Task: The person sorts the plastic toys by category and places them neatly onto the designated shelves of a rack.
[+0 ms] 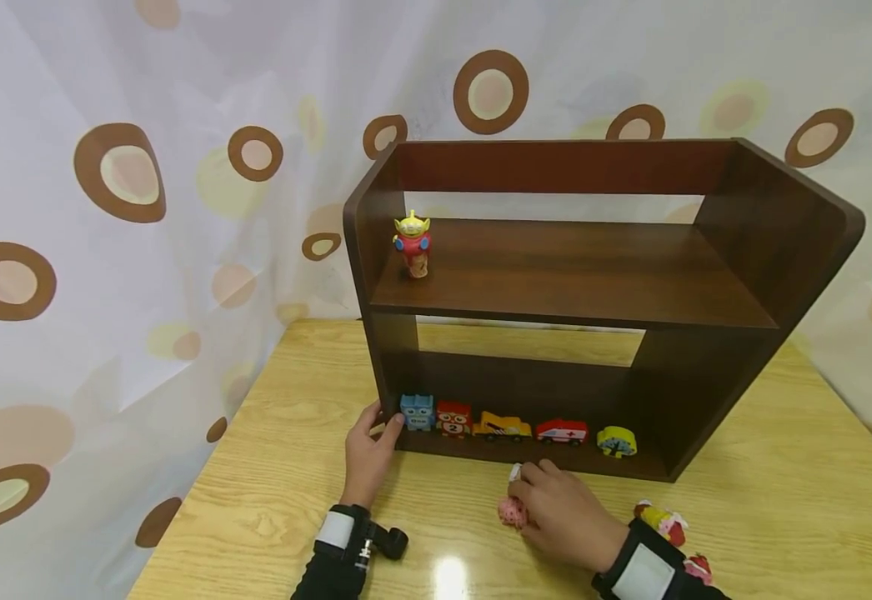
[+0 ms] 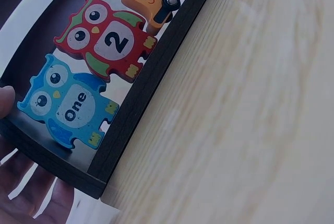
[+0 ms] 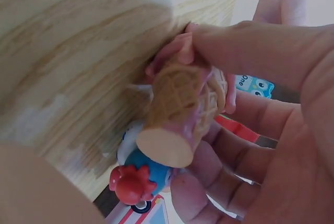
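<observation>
My left hand (image 1: 367, 465) grips the lower left side panel of a dark brown shelf (image 1: 556, 275); in the left wrist view the thumb is inside and the fingers (image 2: 31, 192) outside. My right hand (image 1: 565, 518) is low over the table in front of the shelf. It holds a toy ice cream cone (image 3: 175, 98) with a waffle-patterned base and pink top. A small blue, white and red figure (image 3: 151, 174) is beside the cone, right at the fingertips. Nearest the left hand are a blue owl block (image 2: 65, 101) and a red owl block (image 2: 104, 38).
The lower shelf also bears a yellow truck (image 1: 502, 427), an ambulance (image 1: 562, 432) and a yellow tree block (image 1: 617, 442). An alien figure (image 1: 413, 243) stands on the upper shelf. More small toys (image 1: 661, 522) lie beside my right wrist. A patterned curtain (image 1: 181, 250) hangs behind.
</observation>
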Demonstrator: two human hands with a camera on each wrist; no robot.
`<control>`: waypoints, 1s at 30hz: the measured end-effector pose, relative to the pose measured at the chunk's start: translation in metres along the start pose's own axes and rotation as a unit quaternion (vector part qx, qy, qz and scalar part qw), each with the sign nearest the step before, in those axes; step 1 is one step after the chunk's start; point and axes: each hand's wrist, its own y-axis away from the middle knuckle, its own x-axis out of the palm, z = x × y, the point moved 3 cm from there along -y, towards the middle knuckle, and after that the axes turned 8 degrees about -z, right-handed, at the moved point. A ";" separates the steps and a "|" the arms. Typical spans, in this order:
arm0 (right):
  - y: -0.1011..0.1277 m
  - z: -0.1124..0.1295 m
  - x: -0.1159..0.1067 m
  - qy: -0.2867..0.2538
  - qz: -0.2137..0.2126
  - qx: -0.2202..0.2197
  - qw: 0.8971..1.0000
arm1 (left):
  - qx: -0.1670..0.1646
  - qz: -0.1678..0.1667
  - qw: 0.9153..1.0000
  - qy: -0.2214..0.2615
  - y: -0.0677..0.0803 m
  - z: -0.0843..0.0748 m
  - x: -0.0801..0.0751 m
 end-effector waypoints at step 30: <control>-0.001 0.009 -0.011 -0.066 -0.024 0.045 0.996 | 0.000 0.001 1.000 -0.003 -0.001 0.000 0.000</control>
